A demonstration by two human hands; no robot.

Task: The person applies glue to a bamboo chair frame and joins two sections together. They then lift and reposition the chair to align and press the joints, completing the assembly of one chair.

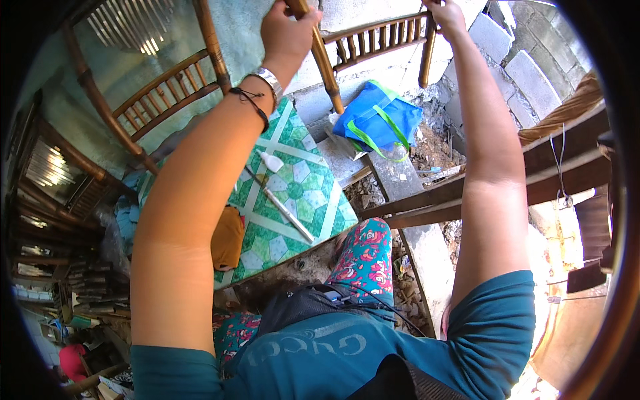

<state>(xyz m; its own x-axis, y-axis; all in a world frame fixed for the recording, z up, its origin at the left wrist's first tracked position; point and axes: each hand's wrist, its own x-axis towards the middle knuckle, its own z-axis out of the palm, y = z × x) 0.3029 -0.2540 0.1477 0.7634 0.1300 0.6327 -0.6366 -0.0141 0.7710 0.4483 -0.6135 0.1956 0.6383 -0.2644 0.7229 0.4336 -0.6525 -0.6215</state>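
Left hand (287, 37): your fingers are wrapped around the left post of a bamboo frame (373, 57), thumb on the near side.

Right hand (448, 17): your fingers grip the right post high up; the upper edge of the view cuts off some of them.

Bamboo frame: raised in front of you at the ends of both your arms, one post per hand, a slatted panel between. You likely hold it by both sides so that neither end drops. The left post's foot overlaps the blue bag in view; whether they touch, you cannot tell.

Table (313, 200): below your left forearm, green patterned top. On it, a small white squeeze bottle (270, 161) near a slim silver rod (287, 213), both probably laid there to stay within reach; a mustard cloth (229, 239) by the near edge, partly behind your arm.

Blue bag (380, 117): green handles, beyond the table, perhaps put there to leave the tabletop free.

Second bamboo frame (167, 90): left of your left arm, similarly slatted.

Wooden beams (453, 197): passing behind your right arm.

Concrete blocks (533, 83): far right.
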